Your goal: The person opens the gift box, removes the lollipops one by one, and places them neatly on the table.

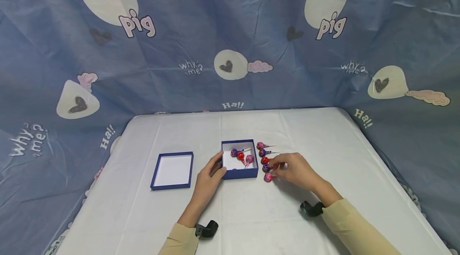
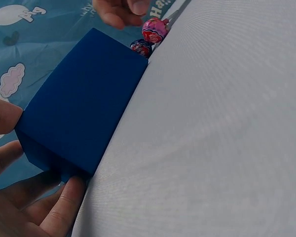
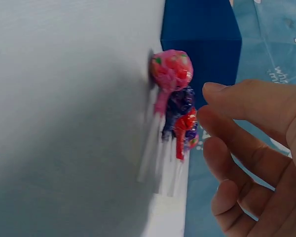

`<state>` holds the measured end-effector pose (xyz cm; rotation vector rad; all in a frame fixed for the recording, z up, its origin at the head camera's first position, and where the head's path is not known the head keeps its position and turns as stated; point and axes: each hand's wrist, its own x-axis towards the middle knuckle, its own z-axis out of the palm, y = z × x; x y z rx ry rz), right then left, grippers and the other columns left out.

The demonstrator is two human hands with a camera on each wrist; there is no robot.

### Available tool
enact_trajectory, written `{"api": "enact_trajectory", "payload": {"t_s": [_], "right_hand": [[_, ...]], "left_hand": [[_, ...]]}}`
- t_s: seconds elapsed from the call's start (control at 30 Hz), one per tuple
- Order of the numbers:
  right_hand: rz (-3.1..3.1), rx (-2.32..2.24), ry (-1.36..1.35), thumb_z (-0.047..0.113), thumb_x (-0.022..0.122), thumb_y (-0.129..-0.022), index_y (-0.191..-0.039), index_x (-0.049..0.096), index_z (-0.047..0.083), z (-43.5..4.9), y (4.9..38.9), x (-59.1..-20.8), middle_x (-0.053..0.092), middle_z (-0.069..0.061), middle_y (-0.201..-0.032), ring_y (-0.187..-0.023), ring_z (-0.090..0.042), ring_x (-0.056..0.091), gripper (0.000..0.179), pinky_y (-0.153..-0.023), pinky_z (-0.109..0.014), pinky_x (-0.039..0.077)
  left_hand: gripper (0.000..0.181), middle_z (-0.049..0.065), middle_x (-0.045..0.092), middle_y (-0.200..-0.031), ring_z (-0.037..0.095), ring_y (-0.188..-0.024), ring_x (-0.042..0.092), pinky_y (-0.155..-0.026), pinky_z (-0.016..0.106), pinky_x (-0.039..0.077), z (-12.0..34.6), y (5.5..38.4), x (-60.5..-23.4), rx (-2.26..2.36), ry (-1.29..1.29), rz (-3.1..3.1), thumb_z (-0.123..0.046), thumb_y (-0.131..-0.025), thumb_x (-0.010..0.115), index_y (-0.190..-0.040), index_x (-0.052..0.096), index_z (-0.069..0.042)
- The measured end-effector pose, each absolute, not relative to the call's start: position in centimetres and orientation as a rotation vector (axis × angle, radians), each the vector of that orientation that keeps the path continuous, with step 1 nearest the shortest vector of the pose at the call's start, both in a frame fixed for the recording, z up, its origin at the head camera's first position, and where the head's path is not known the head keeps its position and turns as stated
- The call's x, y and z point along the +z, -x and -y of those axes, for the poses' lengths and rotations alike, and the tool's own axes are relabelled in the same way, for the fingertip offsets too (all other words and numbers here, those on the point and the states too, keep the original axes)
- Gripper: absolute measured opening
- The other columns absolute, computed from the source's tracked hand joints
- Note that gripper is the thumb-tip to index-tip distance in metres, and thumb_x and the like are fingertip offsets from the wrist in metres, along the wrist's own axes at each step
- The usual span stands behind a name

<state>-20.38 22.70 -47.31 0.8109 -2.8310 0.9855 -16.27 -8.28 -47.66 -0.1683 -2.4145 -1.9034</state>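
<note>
My left hand [image 1: 207, 179] rests against the left wall of a blue open-topped box [image 1: 240, 174], its thumb at the near corner and its fingers along the side. Inside the box lie a purple lollipop [image 1: 234, 153], a red lollipop [image 1: 240, 155] and a pink lollipop [image 1: 249, 159]. Several more lollipops line up right of the box, a pink lollipop [image 3: 172, 69] nearest me. Over this row hovers my right hand [image 1: 292, 169], fingers bent and thumb apart from them. In the right wrist view, nothing shows between its fingertips, which are close beside a red lollipop [image 3: 186, 120].
A shallow blue-rimmed lid [image 1: 175, 170], white inside, lies left of the box. White cloth covers the table [image 1: 248, 215]. Behind it hangs a blue printed curtain [image 1: 179, 87]. Both wrists wear black bands.
</note>
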Motion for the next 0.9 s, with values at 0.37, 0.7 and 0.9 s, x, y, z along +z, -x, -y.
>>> {"api": "enact_trajectory", "payload": {"t_s": [0.37, 0.7, 0.9], "right_hand": [[2.791, 1.018, -0.831, 0.01, 0.079, -0.083, -0.102, 0.079, 0.017, -21.8, 21.8, -46.0, 0.073, 0.01, -0.093, -0.086, -0.013, 0.066, 0.02, -0.073, -0.036, 0.055], [2.719, 1.09, -0.915, 0.02, 0.086, -0.081, -0.101, 0.08, 0.019, -20.1, 24.0, -45.1, 0.072, 0.005, -0.094, -0.087, -0.025, 0.066, 0.021, -0.069, -0.038, 0.054], [2.721, 1.038, -1.028, 0.024, 0.087, -0.081, -0.108, 0.079, 0.021, -18.7, 25.5, -44.9, 0.069, 0.004, -0.101, -0.09, -0.027, 0.065, 0.028, -0.07, -0.033, 0.053]], "left_hand": [[0.05, 0.009, 0.047, -0.152, 0.032, -0.136, 0.049, -0.112, 0.037, 0.043, 8.3, 16.5, -47.7, -1.914, 0.167, 2.416, -0.011, -0.099, 0.062, -0.148, 0.052, -0.016], [0.051, 0.01, 0.048, -0.151, 0.03, -0.135, 0.05, -0.111, 0.033, 0.043, 8.6, 16.5, -47.9, -1.913, 0.179, 2.419, -0.011, -0.099, 0.062, -0.149, 0.051, -0.013], [0.051, 0.011, 0.049, -0.15, 0.031, -0.135, 0.05, -0.112, 0.034, 0.043, 8.6, 16.5, -47.9, -1.921, 0.182, 2.414, -0.011, -0.099, 0.062, -0.148, 0.051, -0.013]]}}
